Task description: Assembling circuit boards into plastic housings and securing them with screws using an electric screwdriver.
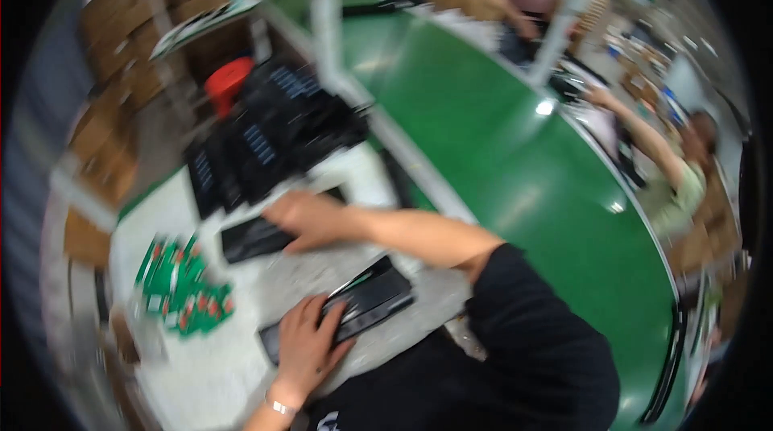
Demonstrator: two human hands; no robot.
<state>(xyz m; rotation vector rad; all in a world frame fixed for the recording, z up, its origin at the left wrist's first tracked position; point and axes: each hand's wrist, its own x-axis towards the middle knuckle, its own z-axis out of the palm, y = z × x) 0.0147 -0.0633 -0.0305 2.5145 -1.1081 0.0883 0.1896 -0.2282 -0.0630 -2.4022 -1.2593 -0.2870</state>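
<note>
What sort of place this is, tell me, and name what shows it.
Probably an electronics assembly workshop: a long green work surface with a co-worker beyond it, a heap of green pieces resembling circuit boards, and a black casing under the left hand.

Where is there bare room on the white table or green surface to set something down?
The white table looks bare below the green boards, left of the left hand. The green surface, right of the black stack, is widely bare too. Crowded: that stack, the upper black part at the right hand, and the lower black part under the left.
</note>
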